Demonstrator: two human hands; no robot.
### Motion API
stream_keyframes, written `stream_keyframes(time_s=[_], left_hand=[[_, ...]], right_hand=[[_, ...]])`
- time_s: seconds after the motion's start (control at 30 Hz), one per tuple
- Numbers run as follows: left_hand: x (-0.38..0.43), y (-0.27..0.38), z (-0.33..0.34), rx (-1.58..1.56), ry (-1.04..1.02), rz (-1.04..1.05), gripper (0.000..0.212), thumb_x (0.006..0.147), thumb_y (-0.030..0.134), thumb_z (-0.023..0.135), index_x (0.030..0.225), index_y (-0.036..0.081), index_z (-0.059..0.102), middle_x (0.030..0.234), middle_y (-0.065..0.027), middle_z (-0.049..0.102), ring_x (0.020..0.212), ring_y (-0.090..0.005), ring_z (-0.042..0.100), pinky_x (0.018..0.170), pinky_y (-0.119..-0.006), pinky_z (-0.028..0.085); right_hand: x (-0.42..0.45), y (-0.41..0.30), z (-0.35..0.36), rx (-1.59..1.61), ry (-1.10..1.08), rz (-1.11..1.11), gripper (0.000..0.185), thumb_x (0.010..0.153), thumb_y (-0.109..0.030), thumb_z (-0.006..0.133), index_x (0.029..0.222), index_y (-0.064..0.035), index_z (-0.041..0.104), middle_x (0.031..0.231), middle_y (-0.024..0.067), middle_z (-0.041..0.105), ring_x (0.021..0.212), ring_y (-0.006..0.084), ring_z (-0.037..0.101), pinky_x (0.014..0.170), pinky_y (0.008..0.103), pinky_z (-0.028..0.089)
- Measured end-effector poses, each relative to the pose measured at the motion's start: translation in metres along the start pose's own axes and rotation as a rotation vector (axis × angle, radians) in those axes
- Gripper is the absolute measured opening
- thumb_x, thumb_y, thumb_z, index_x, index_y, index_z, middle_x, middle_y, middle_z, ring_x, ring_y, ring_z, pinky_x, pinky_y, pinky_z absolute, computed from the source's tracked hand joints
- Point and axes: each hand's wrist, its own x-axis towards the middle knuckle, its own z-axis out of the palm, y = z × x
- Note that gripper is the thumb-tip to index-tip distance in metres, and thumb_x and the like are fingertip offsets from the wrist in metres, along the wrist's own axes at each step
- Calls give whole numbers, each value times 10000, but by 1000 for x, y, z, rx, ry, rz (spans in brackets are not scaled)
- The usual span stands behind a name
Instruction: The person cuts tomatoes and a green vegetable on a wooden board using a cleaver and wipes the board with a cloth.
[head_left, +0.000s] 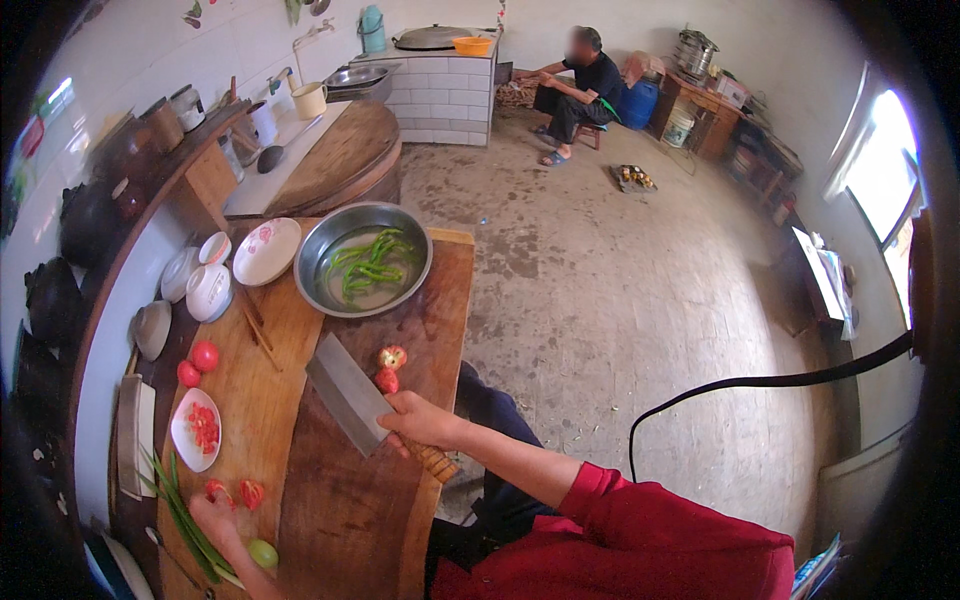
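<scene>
My right hand (414, 421) grips a cleaver (349, 394) by its wooden handle, the broad blade over the dark wooden board (352, 487). Just beyond the hand lie cut tomato pieces (390, 367). My left hand (214, 517) is at the lower left, its fingertips at a cut tomato piece (219, 493); whether they grip it is unclear. Another tomato piece (251, 493) lies beside it. Green onions (180, 517) run along the left hand, and a round green vegetable or fruit (262, 553) sits to its right. A white dish (196, 431) holds chopped tomato. Two whole tomatoes (198, 362) lie beyond it.
A metal basin (364, 259) with green peppers in water stands at the board's far end. Beside it are a white plate (267, 252), bowls (210, 292) and chopsticks (262, 339). A shelf with jars runs along the left. A person (581, 90) sits on a low stool across the room.
</scene>
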Motion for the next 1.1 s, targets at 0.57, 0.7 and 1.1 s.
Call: stream_keyframes(time_s=[0.57,0.7,1.1], left_hand=[[2,-43,6,-45,191,-74,260,786,150,690,778,-99,615,632,-166,617,571,-272,616,533,-411,506],[3,-50,-35,-428,84,3,224,811,155,668,843,-67,654,731,-109,659,621,-192,613,557,-339,503],[-29,127,9,-1152,-175,-366,169,852,65,597,951,-68,561,819,-147,651,595,-177,654,492,-282,558]], right_hand=[[-8,0,-6,8,62,25,147,915,-88,509,915,59,509,619,94,559,471,188,551,470,328,439],[-5,4,-6,-87,59,5,131,928,-100,515,900,10,581,633,49,566,526,159,566,497,302,476],[-16,-9,-1,110,144,67,143,922,-78,529,1006,36,542,643,46,510,516,134,501,483,284,459]])
